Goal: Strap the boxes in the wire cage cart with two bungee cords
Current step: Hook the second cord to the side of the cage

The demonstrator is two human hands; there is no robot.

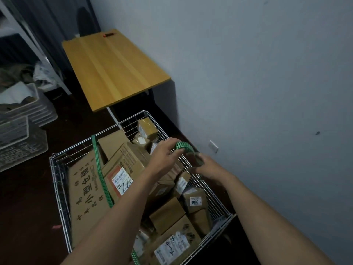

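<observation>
Where the cart (76,147) almost meets the wall (267,92) along its right rim, my left hand (166,153) grips the loose cord (183,146), bunched and green, above that rim. My right hand (209,168) curls just beside it, too blurred to tell whether it holds anything. The strung cord (99,169) crosses the boxes (124,161) from far rim towards near rim. One label (194,202) reads 3006. Bare floor (28,207) lies left; the table (114,69) stands beyond.
</observation>
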